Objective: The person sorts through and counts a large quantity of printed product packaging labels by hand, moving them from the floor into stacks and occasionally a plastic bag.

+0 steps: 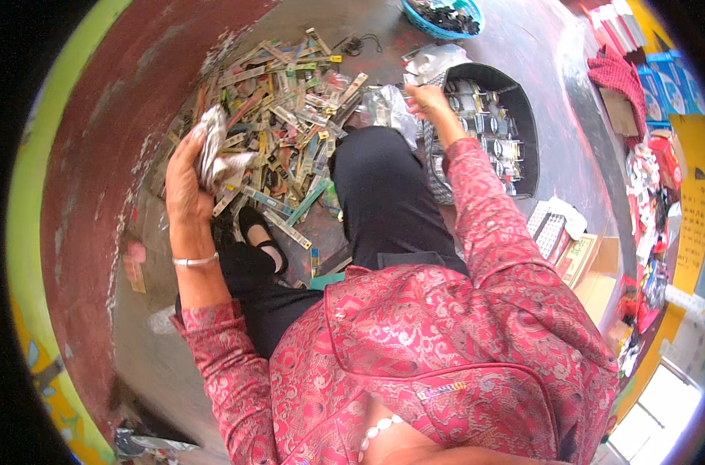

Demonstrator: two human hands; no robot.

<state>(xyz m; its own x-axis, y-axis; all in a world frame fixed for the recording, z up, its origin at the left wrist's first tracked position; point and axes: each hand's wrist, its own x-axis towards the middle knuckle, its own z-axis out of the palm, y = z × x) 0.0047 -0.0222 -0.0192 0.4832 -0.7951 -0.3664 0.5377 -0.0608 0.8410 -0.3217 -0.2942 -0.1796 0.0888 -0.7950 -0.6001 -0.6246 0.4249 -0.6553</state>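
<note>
Here the person is sitting on the floor and sorting through a heap of flat packaging strips (pixel 279 116) spread in front of the knees. The left hand (pixel 183 182) is clenching a crumpled bundle of silvery wrappers (pixel 215 151) just above the near-left edge of the heap, fingers curled round it. The right hand (pixel 428 101) is reaching forward to the rim of a dark bin (pixel 523 108) holding rows of small packed items, and its fingers are pinched together; whether anything is caught between them I cannot tell. A clear plastic bag (pixel 391 108) is lying just beside that hand, between the heap and the bin. To handle this well, it looks wise to be keeping the bundle squeezed tight so that no loose wrapper slips back into the heap, and to be working the right hand along the bin's near edge rather than across it, since the packed rows inside seem easy to disturb. A blue basket (pixel 444 19) is sitting well apart, farther back.
</note>
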